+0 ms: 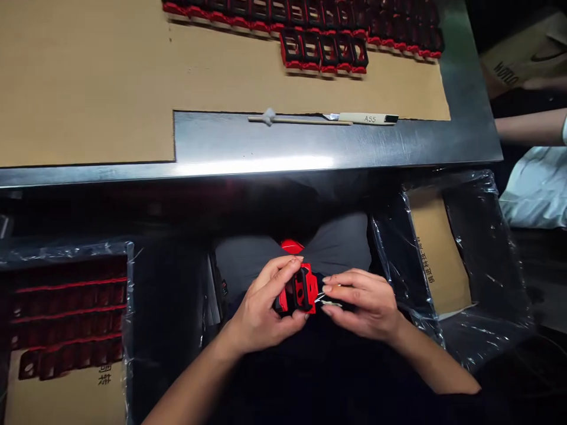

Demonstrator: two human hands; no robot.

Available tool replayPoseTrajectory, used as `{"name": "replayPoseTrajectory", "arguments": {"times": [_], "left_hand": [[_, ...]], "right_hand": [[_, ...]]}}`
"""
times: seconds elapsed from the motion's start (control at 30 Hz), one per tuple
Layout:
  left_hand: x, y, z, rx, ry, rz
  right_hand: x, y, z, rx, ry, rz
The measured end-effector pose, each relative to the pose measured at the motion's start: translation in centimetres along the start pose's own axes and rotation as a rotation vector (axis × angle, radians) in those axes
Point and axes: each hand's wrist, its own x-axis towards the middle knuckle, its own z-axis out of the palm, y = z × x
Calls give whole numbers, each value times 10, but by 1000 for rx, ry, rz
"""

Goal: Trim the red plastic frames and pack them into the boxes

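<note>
My left hand [268, 301] is closed around a red-and-black plastic part [312, 286], a small frame with openings, held over my lap. Just to its right, my right hand [365, 298] is closed in a pinch on a small tool [333, 303] with a pale body and a thin shiny tip. That tip meets or nearly meets the part's red edge; I cannot tell whether they touch. Most of the tool is hidden by my fingers, so its exact kind does not show. A red thing [292, 245] lies between my legs, behind the part.
Rows of red-and-black parts [325, 53] stand on cardboard [88, 82] across the metal table [266, 141]. A knife marked A55 [367, 118] and a stick with white fluff [269, 117] lie near its edge. Plastic-lined boxes [128, 295] flank me. A co-worker's arm [531, 127] shows at right.
</note>
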Motion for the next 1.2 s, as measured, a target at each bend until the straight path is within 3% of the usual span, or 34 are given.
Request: {"name": "replayPoseTrajectory", "arguments": {"times": [0.13, 0.9, 1.2], "left_hand": [[2, -2, 3, 10, -24, 20], [-3, -4, 5, 16, 13, 38], [-4, -8, -3, 38, -54, 45]], "right_hand": [[-4, -2, 7, -14, 74, -46], [-1, -1, 10, -13, 48, -93], [1, -4, 2, -100, -93, -125]]}}
